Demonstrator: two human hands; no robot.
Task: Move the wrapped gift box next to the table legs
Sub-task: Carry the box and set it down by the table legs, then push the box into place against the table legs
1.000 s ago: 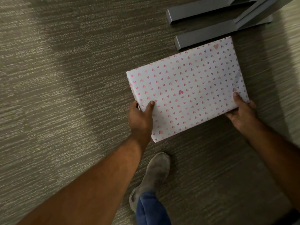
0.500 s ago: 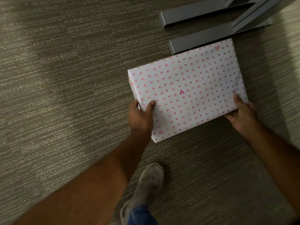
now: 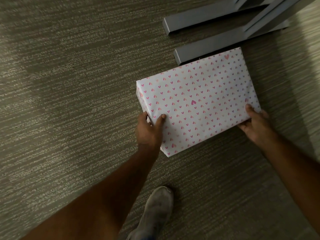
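The wrapped gift box is a flat white parcel covered in small pink hearts, held low over the carpet. My left hand grips its near left corner, thumb on top. My right hand grips its near right corner, thumb on top and fingers under it. The box's far edge lies just in front of the nearer grey metal table leg foot; whether the box rests on the floor I cannot tell. A second grey foot lies farther back.
Grey-brown striped carpet covers the floor all around. My grey shoe stands below the box. Grey table uprights rise at the top right, with a lighter strip of floor along the right edge.
The box and both hands have sunk a little in the view while the table feet shifted left. My shoe has stepped slightly forward and left.
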